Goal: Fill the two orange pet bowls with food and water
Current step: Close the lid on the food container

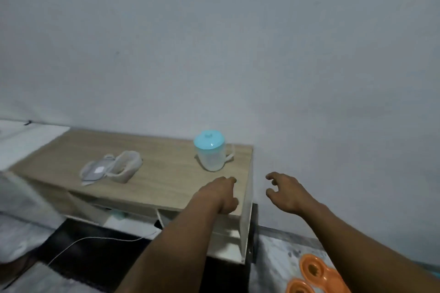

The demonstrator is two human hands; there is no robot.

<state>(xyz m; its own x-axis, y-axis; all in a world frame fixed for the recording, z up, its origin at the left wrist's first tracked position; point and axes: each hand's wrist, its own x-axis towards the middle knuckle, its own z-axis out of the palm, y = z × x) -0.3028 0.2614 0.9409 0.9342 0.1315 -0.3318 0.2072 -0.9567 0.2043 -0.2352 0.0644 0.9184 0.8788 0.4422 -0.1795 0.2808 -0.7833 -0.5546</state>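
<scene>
Orange bowls (314, 276) floor-level; hands (220, 194) apparently empty.

A plain pale grey-white wall (214, 43) is filling most of the view, lying in dim, even light; a low wooden shelf unit (166, 181) is standing against it, its light-grained top facing up; a dark mat (95, 252) is lying on the floor below, a thin white cable (90, 240) trailing across it; pale mottled flooring (276, 257) is showing to the right.
</scene>
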